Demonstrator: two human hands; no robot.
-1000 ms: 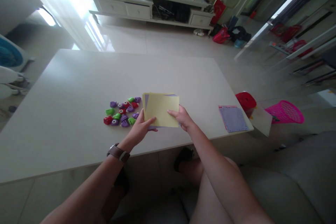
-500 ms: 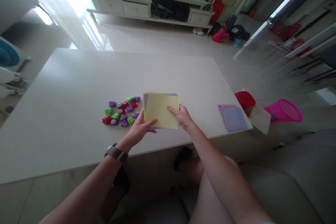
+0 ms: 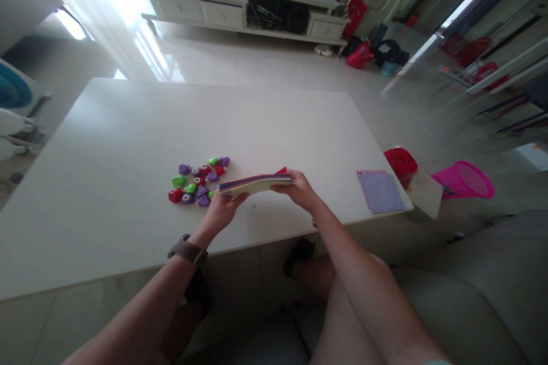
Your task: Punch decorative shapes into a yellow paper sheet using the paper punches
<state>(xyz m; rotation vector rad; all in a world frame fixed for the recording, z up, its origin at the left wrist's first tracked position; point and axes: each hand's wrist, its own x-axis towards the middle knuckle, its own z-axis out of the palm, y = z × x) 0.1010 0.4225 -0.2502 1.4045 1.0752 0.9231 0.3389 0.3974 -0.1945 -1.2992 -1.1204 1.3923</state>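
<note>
A stack of coloured paper sheets [image 3: 257, 183], yellow with purple and red edges showing, hangs just above the white table [image 3: 128, 125], seen nearly edge-on. My left hand [image 3: 222, 210] grips its left end and my right hand [image 3: 299, 189] grips its right end. Left of the stack lies a cluster of several small purple, green and red plastic punches [image 3: 197, 181]. A brown watch sits on my left wrist.
A purple sheet on a pink one [image 3: 380, 191] lies at the table's right edge. Beyond that edge are a red tub [image 3: 400, 162] and a pink basket [image 3: 464, 179] on the floor. A white cabinet [image 3: 240, 8] stands far back.
Both hands have lifted the paper stack off the table and tipped it, so it shows its edge instead of its yellow face.
</note>
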